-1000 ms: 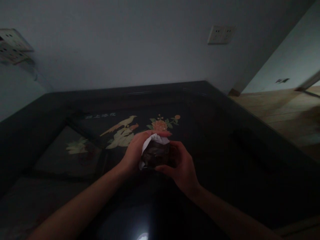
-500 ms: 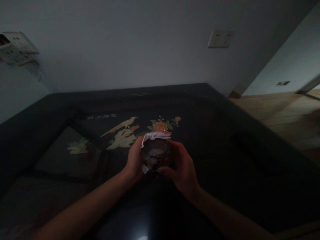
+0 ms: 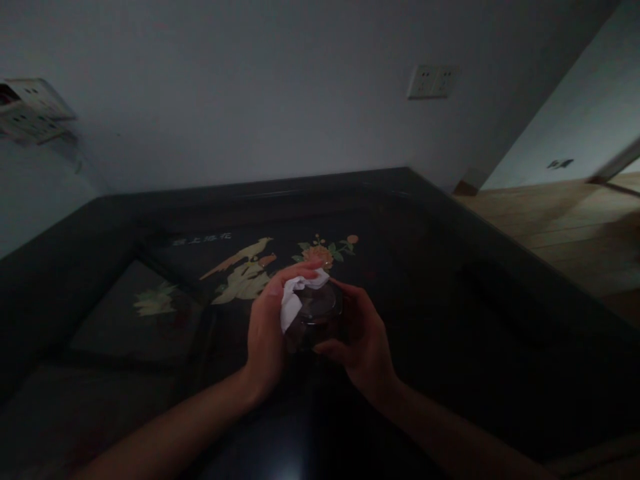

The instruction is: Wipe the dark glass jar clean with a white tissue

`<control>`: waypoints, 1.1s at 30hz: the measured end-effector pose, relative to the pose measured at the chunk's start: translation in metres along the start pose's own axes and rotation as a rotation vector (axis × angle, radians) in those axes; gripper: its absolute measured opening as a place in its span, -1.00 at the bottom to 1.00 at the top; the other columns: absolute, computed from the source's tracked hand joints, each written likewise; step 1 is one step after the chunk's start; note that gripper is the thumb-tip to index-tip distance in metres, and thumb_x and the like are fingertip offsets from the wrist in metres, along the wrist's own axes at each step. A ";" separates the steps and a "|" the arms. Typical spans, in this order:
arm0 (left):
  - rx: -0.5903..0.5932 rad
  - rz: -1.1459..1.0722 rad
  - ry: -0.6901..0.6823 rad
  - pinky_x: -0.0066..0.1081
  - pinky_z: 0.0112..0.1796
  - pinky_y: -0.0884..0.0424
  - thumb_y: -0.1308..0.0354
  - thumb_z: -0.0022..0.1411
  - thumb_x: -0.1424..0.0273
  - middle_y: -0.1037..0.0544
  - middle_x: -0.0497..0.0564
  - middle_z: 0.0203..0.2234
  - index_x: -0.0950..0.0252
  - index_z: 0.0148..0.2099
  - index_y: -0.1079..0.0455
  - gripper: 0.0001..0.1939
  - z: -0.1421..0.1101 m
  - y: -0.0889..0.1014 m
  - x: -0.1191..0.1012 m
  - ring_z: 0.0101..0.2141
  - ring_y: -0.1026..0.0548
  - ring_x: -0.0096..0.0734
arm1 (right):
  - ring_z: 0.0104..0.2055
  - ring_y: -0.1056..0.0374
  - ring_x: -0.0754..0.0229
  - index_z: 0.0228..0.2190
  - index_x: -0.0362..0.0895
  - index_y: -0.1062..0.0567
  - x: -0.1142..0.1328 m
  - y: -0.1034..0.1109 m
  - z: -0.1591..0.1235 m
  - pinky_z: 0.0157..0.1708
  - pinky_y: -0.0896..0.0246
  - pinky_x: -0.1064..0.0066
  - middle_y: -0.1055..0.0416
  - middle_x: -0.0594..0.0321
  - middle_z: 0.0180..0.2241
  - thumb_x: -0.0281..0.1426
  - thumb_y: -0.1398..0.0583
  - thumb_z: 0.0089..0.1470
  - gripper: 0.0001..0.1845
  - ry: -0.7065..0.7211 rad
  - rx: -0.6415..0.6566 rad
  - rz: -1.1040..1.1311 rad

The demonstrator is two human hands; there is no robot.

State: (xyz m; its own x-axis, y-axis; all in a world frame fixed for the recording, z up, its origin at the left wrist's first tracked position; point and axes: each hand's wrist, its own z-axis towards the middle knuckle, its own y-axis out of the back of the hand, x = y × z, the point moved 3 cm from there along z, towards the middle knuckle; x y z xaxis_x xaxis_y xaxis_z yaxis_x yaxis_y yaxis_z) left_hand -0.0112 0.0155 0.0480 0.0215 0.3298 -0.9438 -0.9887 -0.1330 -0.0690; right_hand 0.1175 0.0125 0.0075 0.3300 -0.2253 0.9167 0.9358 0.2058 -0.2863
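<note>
In dim light I hold a small clear glass jar (image 3: 316, 319) above a dark lacquered table (image 3: 450, 313). My right hand (image 3: 361, 337) wraps round the jar's right side and underside. My left hand (image 3: 267, 333) is closed on a white cloth (image 3: 294, 300) and presses it over the jar's left side and rim, its fingers reaching across the top. The jar's base is hidden behind my hands.
The table top bears an inlaid bird (image 3: 240, 257) and a flower (image 3: 320, 252) just beyond my hands. A white wall with a socket plate (image 3: 433, 81) stands behind, more sockets (image 3: 30, 110) on the left. Wooden floor (image 3: 565, 227) lies to the right.
My left hand has slid the cloth from the jar's far rim round to its left side and top. The jar has turned a little in my right hand.
</note>
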 end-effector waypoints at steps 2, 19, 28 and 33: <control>0.005 0.047 -0.081 -0.24 0.06 -0.32 0.17 0.36 0.23 -0.52 0.08 -0.01 0.27 -0.14 -0.45 -0.62 -0.003 0.000 -0.001 0.09 -0.39 -0.20 | -0.07 -0.45 0.06 -0.05 0.00 -0.38 -0.001 0.000 0.000 -0.10 -0.41 0.30 -0.48 0.16 -0.09 -0.25 -0.47 -0.29 -0.27 -0.005 -0.013 0.012; 0.208 0.071 0.012 -0.12 0.17 -0.19 -0.18 0.15 0.30 -0.25 0.16 0.24 0.17 0.16 -0.15 -0.46 0.010 -0.004 0.006 0.21 -0.23 -0.13 | -0.03 -0.40 0.09 -0.20 -0.04 -0.50 -0.003 0.012 0.020 0.05 -0.27 0.19 -0.49 0.20 -0.08 -0.11 -0.25 0.04 -0.66 -0.131 -0.203 0.276; -0.086 -0.069 0.339 -0.24 -0.06 -0.41 -0.12 0.18 0.27 -0.56 0.11 -0.08 0.32 0.00 -0.44 -0.63 0.034 0.011 0.020 -0.08 -0.50 -0.15 | -0.16 -0.45 0.10 -0.21 -0.03 -0.48 -0.016 0.022 0.031 -0.13 -0.40 0.18 -0.53 0.23 -0.18 0.02 -0.14 0.06 -0.57 -0.379 -0.264 0.607; 0.044 0.279 -0.018 -0.21 0.05 -0.32 -0.09 0.20 0.38 -0.55 0.06 -0.09 0.26 -0.11 -0.52 -0.75 0.039 0.016 0.003 -0.01 -0.44 -0.18 | -0.24 -0.44 0.13 -0.24 -0.03 -0.48 -0.020 0.013 0.025 -0.31 -0.43 0.28 -0.54 0.26 -0.25 -0.03 -0.14 0.08 -0.63 -0.406 -0.183 0.631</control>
State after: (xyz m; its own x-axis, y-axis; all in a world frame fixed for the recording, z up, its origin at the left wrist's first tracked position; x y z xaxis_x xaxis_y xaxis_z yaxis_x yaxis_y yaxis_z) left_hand -0.0331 0.0512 0.0568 -0.2550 0.3023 -0.9185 -0.9615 -0.1803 0.2076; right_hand 0.1205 0.0437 -0.0072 0.7696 0.2568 0.5845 0.6026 0.0103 -0.7980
